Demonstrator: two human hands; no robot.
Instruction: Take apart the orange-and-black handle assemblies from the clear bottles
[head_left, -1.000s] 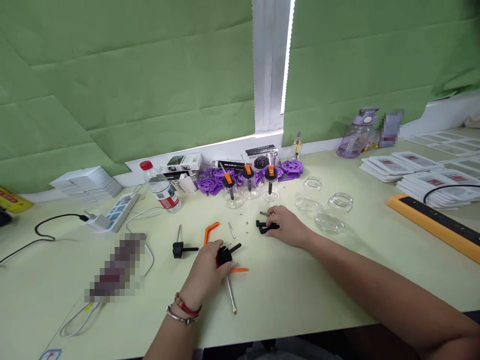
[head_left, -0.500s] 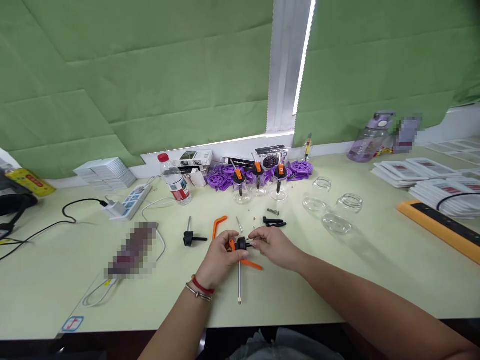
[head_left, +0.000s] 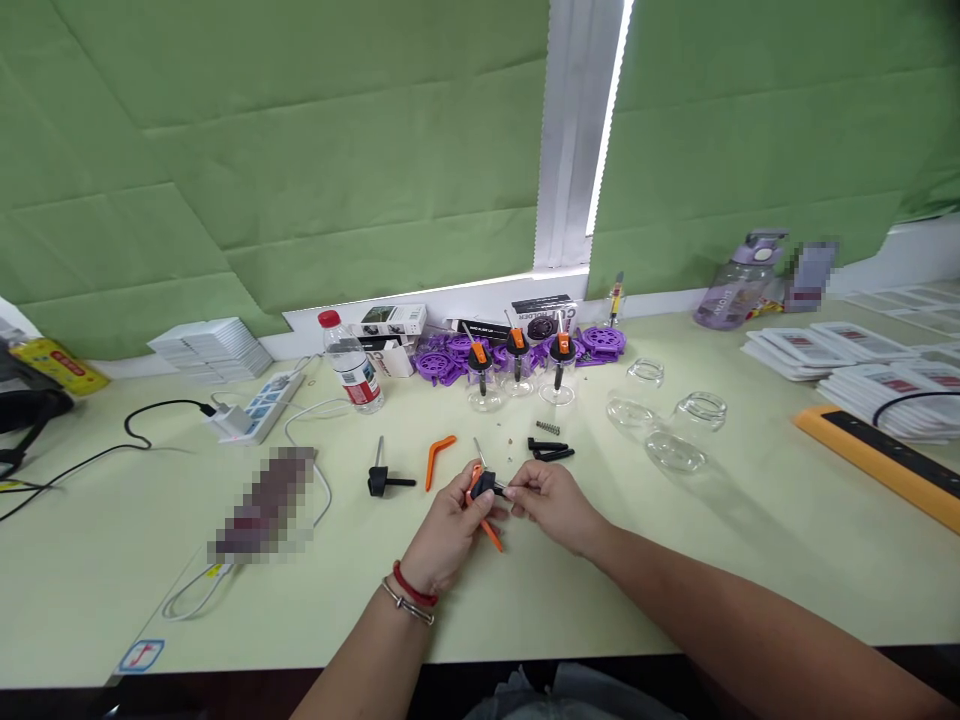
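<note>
My left hand point(head_left: 448, 518) is closed around a black cap-like piece point(head_left: 484, 484) with an orange lever point(head_left: 489, 535) that sticks out below my fingers. At its right side, my right hand point(head_left: 553, 500) pinches a small thin metal piece, mostly covered by the fingertips. A slim metal rod point(head_left: 481, 453) shows just beyond the cap. Left of my hands lie a loose orange lever point(head_left: 436, 460) and another black cap point(head_left: 379, 481) with a metal rod and a black arm. Beyond my right hand are a coil spring point(head_left: 548, 428) and small black parts point(head_left: 550, 450).
Glass jars with black-and-orange tops point(head_left: 562, 365) stand at the back before purple plastic parts point(head_left: 442, 366). Clear glass pieces point(head_left: 675, 450) lie to the right. A water bottle point(head_left: 352, 368), power strip point(head_left: 262, 408) and cables are left; an orange-and-black bar point(head_left: 877, 455) is far right.
The cap has been turned in my left hand, and its orange lever now points more steeply toward me. The long silver rod that extended toward me is out of sight. My right hand still pinches beside it.
</note>
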